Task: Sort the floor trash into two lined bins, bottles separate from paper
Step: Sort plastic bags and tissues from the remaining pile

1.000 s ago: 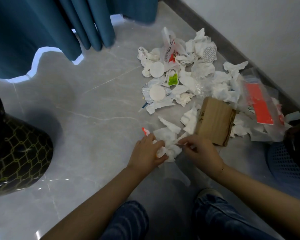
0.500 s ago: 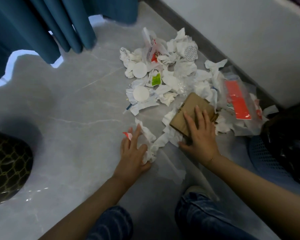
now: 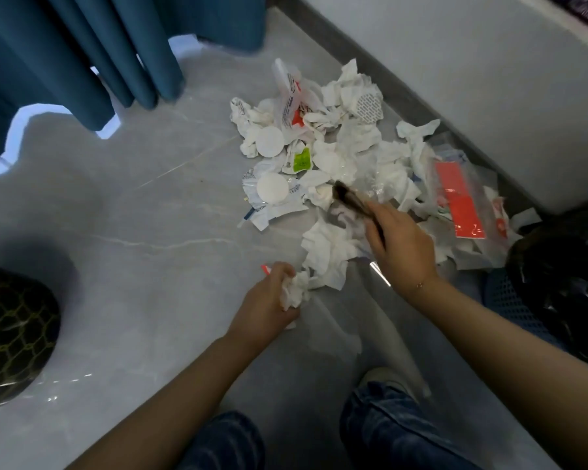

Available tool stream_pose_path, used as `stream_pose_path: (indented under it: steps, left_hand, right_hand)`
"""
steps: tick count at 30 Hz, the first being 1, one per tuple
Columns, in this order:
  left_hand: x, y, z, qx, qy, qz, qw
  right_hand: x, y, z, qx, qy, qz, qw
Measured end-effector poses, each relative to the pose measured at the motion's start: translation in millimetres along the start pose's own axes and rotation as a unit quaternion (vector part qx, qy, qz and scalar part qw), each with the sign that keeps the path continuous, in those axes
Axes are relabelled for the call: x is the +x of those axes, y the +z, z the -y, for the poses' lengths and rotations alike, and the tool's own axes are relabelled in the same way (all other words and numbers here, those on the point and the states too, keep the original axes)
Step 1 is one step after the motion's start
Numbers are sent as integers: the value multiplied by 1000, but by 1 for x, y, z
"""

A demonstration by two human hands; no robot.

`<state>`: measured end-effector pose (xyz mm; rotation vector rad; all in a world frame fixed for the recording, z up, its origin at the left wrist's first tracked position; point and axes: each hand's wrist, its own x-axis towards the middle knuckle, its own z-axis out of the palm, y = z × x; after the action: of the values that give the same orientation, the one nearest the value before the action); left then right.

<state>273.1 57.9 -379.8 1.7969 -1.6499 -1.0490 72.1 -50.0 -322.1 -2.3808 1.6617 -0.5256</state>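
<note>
Grey tile floor (image 3: 123, 300), paper pile (image 3: 347, 164) at one o'clock. Left hand (image 3: 269, 300) clutches tissue (image 3: 294, 290); right hand (image 3: 401, 245) grips cardboard (image 3: 348, 198), blurred. Best carried together to the blue bin (image 3: 510, 300) at three o'clock, keeping both grips tight.

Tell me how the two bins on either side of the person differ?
The left bin is dark with a yellow-green net pattern; the right bin is blue plastic mesh. The left bin stands apart from the trash pile; the right bin sits at its edge. A black liner shows in the right one. Both are cut off by the frame.
</note>
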Motion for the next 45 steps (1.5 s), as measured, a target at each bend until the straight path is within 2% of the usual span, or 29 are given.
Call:
stream_pose_path:
  steps: [3, 10, 17, 22, 25, 28, 30, 32, 35, 36, 38, 42, 43, 45]
  left_hand:
    - [-8, -12, -3, -97, -23, -19, 995]
    - [-36, -62, -21, -215, -134, -150, 956]
    - [-84, -149, -57, -298, -108, -286, 904]
    - [-132, -213, -85, -291, -54, -371, 881]
    - [-169, -255, -93, -268, -29, -438, 858]
    - [-200, -298, -87, -227, -35, -517, 825]
    - [-215, -325, -75, -188, -56, -548, 813]
    - [-224, -348, -56, -205, -97, -553, 801]
    - [-226, -368, -27, -296, -139, -531, 782]
    - [-226, -371, -19, -280, -155, -530, 785]
    - [-229, -375, -1, -232, -202, -481, 821]
    - [-242, -374, 18, -214, -314, -264, 887]
    - [-246, -376, 22, -180, -322, -248, 896]
    - [-258, -381, 30, -98, -313, -275, 904]
  right_hand:
    - [9, -10, 13, 24, -7, -11, 1000]
    - [11, -32, 68, 169, -35, 40, 984]
    - [40, -79, 152, 273, -78, 101, 954]
    - [64, -128, 228, 305, -126, 152, 932]
    - [73, -144, 279, 338, -123, 179, 916]
    - [69, -141, 336, 355, -111, 187, 909]
    - [60, -136, 373, 338, -137, 195, 910]
    - [53, -129, 403, 316, -165, 196, 913]
    - [51, -115, 431, 302, -174, 185, 919]
    - [52, -111, 438, 305, -170, 176, 920]
    - [53, -102, 453, 326, -145, 158, 921]
    - [48, -83, 469, 351, -135, 130, 917]
    - [46, -80, 470, 349, -147, 125, 917]
    - [41, -72, 473, 343, -179, 115, 915]
